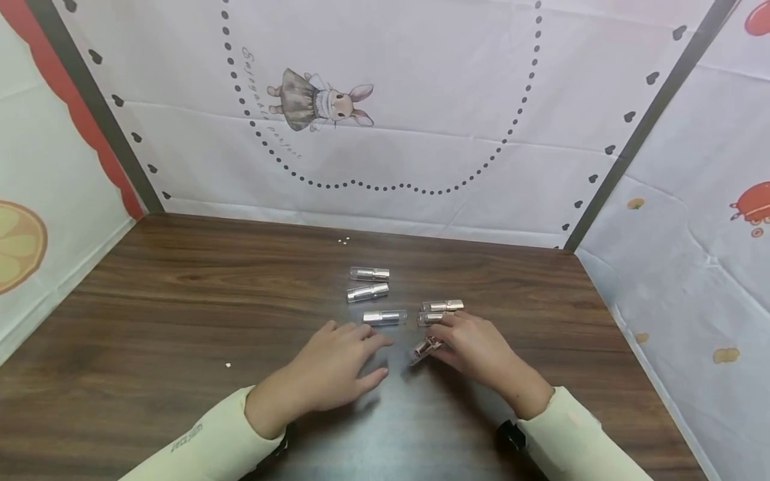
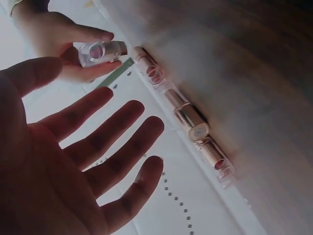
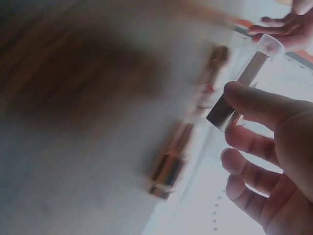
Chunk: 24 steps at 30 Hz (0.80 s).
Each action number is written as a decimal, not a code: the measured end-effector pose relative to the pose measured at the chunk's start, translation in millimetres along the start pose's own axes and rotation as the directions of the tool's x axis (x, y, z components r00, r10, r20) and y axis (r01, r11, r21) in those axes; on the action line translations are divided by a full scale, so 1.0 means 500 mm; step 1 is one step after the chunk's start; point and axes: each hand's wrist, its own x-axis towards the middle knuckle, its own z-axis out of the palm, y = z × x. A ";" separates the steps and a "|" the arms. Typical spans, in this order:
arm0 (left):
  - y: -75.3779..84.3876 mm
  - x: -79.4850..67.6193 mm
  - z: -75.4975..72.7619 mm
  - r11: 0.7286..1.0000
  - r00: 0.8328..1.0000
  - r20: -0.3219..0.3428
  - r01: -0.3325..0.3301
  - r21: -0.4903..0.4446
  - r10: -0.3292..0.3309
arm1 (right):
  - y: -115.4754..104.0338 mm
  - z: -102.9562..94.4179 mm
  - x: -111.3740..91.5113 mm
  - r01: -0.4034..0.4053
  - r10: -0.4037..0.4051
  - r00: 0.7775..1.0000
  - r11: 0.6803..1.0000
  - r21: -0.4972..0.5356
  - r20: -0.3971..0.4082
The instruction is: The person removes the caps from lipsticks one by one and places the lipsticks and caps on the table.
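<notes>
My right hand (image 1: 478, 349) pinches a lipstick (image 1: 424, 349) between thumb and fingers, tilted, with its clear cap pointing toward my left hand. In the right wrist view, thumb and index finger grip the metallic base of that lipstick (image 3: 247, 81). My left hand (image 1: 333, 366) is spread over the table, palm down, fingers loosely extended and holding nothing. Just beyond its fingertips lies a clear-capped lipstick (image 1: 385, 318). Two more lipsticks, one silvery (image 1: 367, 292) and another behind it (image 1: 369, 274), lie farther back. Close past my right fingers are two lipsticks side by side, the rear one (image 1: 451, 305) pinkish gold.
Tiny white bits (image 1: 343, 241) lie near the back edge of the brown wooden table (image 1: 180, 300), and a white speck (image 1: 228, 365) is at the left. Printed white cloth (image 1: 421, 100) walls the table at the back and both sides.
</notes>
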 end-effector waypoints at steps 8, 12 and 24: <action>0.014 -0.012 -0.013 0.995 0.973 -0.219 -0.047 0.090 0.066 | -0.048 -0.039 -0.006 -0.019 0.029 0.997 0.991 0.134 -0.075; 0.026 -0.012 -0.019 0.989 0.948 -0.289 -0.104 0.110 0.132 | -0.069 -0.049 -0.018 -0.032 0.046 0.997 0.978 0.208 -0.063; 0.040 -0.022 -0.022 0.981 0.904 -0.381 -0.181 0.072 0.194 | -0.105 -0.058 -0.028 0.008 0.022 0.995 0.952 0.306 -0.095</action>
